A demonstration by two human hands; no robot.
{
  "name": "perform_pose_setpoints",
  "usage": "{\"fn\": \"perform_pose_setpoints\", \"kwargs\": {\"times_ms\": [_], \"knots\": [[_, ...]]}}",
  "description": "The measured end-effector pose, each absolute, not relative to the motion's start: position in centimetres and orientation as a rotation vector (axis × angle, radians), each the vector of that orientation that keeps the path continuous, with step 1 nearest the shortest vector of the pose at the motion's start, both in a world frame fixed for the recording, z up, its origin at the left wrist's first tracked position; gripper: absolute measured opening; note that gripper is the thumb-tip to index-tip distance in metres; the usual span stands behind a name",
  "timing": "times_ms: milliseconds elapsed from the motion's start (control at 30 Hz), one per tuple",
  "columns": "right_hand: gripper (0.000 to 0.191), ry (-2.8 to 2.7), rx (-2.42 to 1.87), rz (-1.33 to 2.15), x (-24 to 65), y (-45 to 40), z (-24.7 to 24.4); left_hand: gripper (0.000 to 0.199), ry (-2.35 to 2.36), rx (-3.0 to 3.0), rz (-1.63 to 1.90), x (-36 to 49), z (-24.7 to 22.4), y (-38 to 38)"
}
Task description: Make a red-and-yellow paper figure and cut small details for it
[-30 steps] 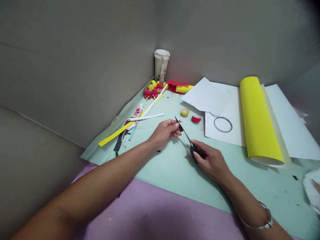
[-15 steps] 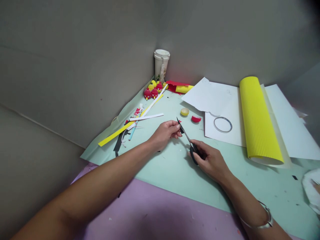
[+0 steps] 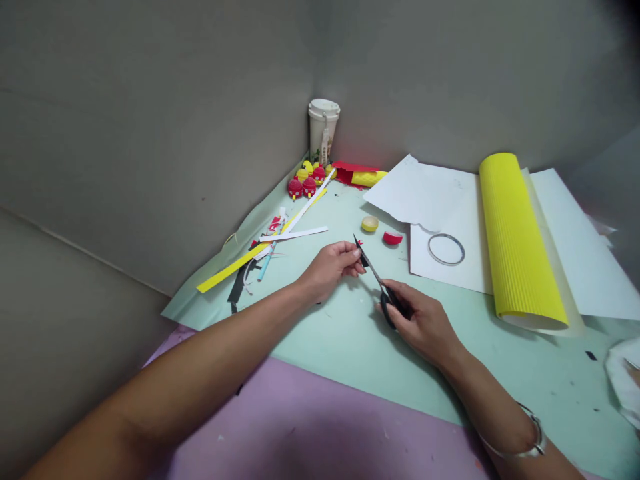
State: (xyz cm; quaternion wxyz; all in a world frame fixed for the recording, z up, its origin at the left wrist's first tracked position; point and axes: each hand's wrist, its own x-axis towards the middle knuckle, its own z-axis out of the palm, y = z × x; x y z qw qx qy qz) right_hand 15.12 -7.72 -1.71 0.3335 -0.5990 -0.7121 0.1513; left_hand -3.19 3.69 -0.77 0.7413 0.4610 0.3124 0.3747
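Note:
My right hand [image 3: 420, 320] is wrapped round the black handles of a pair of scissors [image 3: 376, 275], whose blades point up and to the left. Between the pinched fingers of my left hand [image 3: 333, 267] is a small black piece of paper [image 3: 364, 262], mostly hidden by fingers and blades. The blades lie against the fingertips at that piece. Just beyond my hands rest a yellow cup-shaped half [image 3: 369, 224] and a red cup-shaped half [image 3: 393, 238], apart from each other. A tiny red scrap shows beside the scissor tip.
Paper strips [image 3: 235, 268] and a light-blue stick [image 3: 266, 261] lie left. Several red and yellow ball figures [image 3: 295, 187] stand before a lidded cup [image 3: 324, 130] in the corner. To the right are white sheets [image 3: 445, 193], a tape ring [image 3: 447, 249] and a yellow corrugated roll [image 3: 523, 247].

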Motion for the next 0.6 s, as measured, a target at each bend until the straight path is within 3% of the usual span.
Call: {"fn": "perform_pose_setpoints", "kwargs": {"times_ms": [600], "knots": [[0.038, -1.848, -1.569, 0.394, 15.18, -7.79, -1.79, 0.009, 0.682, 0.966, 0.81, -3.17, -0.35, 3.47]]}}
